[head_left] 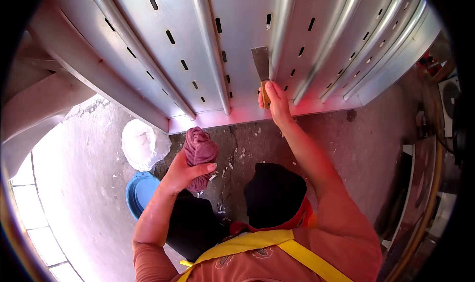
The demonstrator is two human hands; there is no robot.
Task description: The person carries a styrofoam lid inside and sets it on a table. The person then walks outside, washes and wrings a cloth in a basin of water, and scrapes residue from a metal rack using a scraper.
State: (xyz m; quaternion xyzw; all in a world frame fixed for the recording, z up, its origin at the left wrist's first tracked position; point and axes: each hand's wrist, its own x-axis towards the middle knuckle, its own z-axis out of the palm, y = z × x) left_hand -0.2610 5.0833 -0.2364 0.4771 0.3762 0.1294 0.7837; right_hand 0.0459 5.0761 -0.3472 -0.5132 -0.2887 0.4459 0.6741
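Note:
My right hand (275,100) is closed round the wooden handle of a putty knife (261,66). Its flat metal blade points up and overlaps a slotted metal panel (247,24), beside one of the panel's raised ribs. In my left hand (188,170) is a bunched, dusky-pink cloth (200,153), held in front of the panel's lower edge with the thumb across it. Below the left forearm a blue basin (141,195) shows in part, the rest hidden by the arm and leg.
A white plastic bag or lined container (144,144) stands on the floor near the panel's lower left corner. Small pale scraps (225,172) litter the concrete floor (356,153). Along the right side runs a curved rail or hose (438,148) with dark equipment behind it.

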